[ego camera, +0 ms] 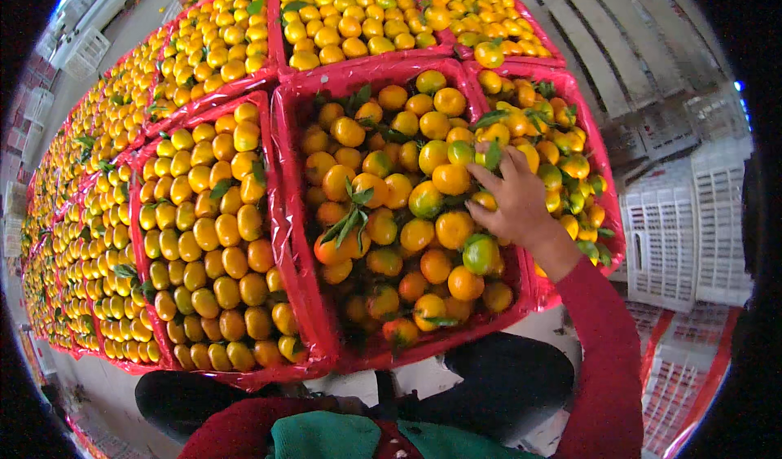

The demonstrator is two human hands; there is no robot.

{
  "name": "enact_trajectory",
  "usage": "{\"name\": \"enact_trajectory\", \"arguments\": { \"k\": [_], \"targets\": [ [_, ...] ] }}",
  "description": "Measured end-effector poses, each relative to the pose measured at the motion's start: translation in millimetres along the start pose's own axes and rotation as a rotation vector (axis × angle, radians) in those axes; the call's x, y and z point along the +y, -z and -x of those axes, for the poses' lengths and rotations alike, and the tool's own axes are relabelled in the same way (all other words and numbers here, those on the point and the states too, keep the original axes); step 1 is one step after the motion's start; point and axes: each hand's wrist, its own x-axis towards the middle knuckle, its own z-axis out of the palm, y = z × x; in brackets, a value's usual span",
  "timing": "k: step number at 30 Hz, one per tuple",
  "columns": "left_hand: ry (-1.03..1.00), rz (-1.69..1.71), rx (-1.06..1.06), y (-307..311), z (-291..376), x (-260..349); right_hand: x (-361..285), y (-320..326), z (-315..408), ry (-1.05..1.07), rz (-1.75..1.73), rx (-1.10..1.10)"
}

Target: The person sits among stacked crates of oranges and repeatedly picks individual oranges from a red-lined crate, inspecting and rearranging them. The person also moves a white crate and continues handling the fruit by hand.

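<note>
My right hand (510, 196) reaches over loose mandarins (452, 179) in a crate lined with red plastic film (305, 288). Its fingers are spread. The thumb and index finger lie on either side of a mandarin (486, 200), with no firm grip visible. Near the fingertips is a green leaf (492, 155). A greener mandarin (480, 255) rests just below the hand, and a leafy sprig (348, 224) lies on the fruit at the left. My left sleeve (244, 419) crosses my lap; my left hand (350, 405) is low, dark and barely discernible there.
Left of the loose fruit, a red-lined crate (269, 214) holds mandarins in neat rows. Further filled crates (278, 31) adjoin behind and leftward. Another crate of loose fruit (602, 214) abuts at right. White plastic crates (663, 233) and wooden slats (602, 37) stand farther right.
</note>
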Motion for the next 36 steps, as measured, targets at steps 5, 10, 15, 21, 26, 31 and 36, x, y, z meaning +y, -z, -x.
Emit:
{"name": "enact_trajectory", "arguments": {
  "k": [5,10,15,21,26,31,36],
  "targets": [
    [-0.054,0.046,0.034,35,-26,19,1,8,5,0.081,0.105,-0.064],
    [-0.084,0.072,0.112,54,-58,64,-4,7,-15,-0.045,0.192,-0.198],
    [-0.065,0.112,0.218,63,-78,118,-4,-13,-13,0.021,0.117,0.011],
    [-0.120,0.189,0.245,69,-13,148,9,-6,10,0.070,-0.073,0.156],
    [-0.286,0.176,0.891,100,73,152,70,26,21,0.007,-0.241,0.218],
    [-0.213,0.263,1.351,127,93,151,180,67,24,-0.427,-0.182,-0.061],
    [-0.142,0.037,1.601,155,96,143,241,53,-62,-0.161,0.144,-0.107]
  ]
}}
